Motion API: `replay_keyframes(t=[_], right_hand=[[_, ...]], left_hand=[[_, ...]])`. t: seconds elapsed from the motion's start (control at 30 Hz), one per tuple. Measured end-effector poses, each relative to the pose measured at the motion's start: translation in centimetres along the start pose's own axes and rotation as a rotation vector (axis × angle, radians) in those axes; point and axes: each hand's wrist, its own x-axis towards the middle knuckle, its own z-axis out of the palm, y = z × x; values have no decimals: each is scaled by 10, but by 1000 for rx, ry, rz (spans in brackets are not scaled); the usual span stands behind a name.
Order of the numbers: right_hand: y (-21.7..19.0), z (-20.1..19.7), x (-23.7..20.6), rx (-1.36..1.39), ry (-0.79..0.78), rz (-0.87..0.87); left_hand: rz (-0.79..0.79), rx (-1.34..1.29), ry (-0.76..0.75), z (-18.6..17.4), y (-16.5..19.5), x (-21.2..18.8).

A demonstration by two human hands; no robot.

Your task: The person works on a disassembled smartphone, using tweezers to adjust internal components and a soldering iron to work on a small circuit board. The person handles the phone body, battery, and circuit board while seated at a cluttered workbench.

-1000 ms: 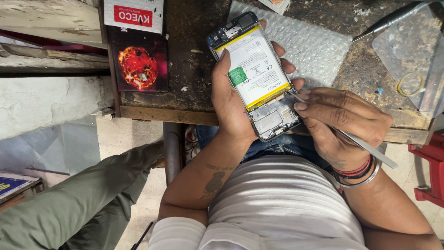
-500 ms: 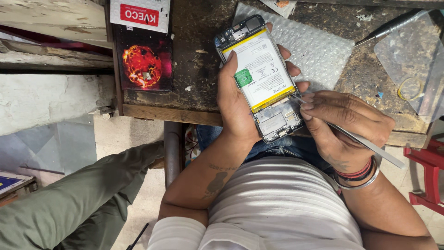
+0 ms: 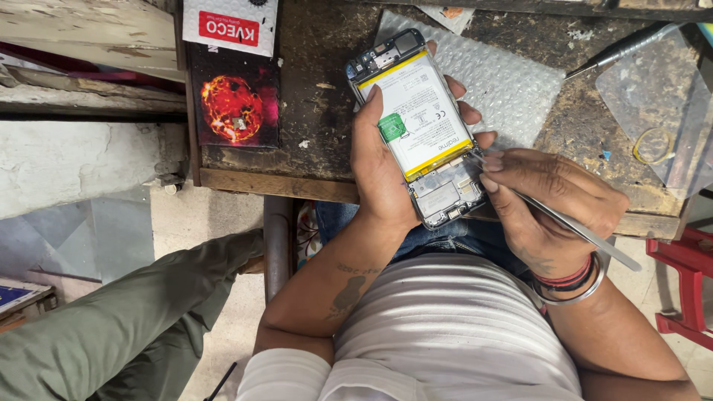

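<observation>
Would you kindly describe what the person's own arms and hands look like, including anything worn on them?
Both forearms are bare. The left forearm carries a dark tattoo near the elbow; the left hand wears nothing visible. The right wrist has red and black thread bands and a thin silver metal bangle behind the right hand. White ribbed sleeves end above the elbows.

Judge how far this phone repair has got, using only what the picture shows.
Done: the phone has its back cover off, battery and circuit boards bare. In hand: the left hand grips the phone while the right hand works metal tweezers into the lower board. Left: the phone is open, with no cover in sight.
</observation>
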Motion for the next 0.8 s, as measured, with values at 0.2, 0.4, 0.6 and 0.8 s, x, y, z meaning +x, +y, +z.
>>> replay_keyframes(t=[0.2, 0.4, 0.6, 0.8], right_hand=[[1, 1, 0, -38, 3, -27], [1, 1, 1, -72, 19, -46], [-1, -2, 4, -156, 10, -67], [-1, -5, 2, -159, -14, -34]], left_hand=[[7, 12, 1, 0, -1, 1], [4, 30, 3, 2, 0, 2], [1, 23, 0, 4, 0, 4], [-3, 18, -3, 3, -1, 3]])
